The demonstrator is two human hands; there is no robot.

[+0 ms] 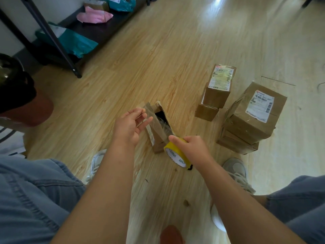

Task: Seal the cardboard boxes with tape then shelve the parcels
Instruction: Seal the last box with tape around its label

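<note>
A small cardboard box (159,131) lies on the wooden floor with its flaps apart and a dark opening showing. My right hand (190,148) grips a yellow tape roll (176,154) just at the box's near end. A clear strip of tape stretches from the roll up over the box to my left hand (131,125), which pinches the strip's free end above the box's far left flap. Two stacks of labelled cardboard parcels stand to the right, a narrow one (217,90) and a wider one (251,113).
A black metal shelf (52,35) runs along the back left, holding teal (77,44) and pink (95,15) mailer bags and a small box. My knees and shoes frame the floor near me. A dark object and a brown shape sit at the far left edge.
</note>
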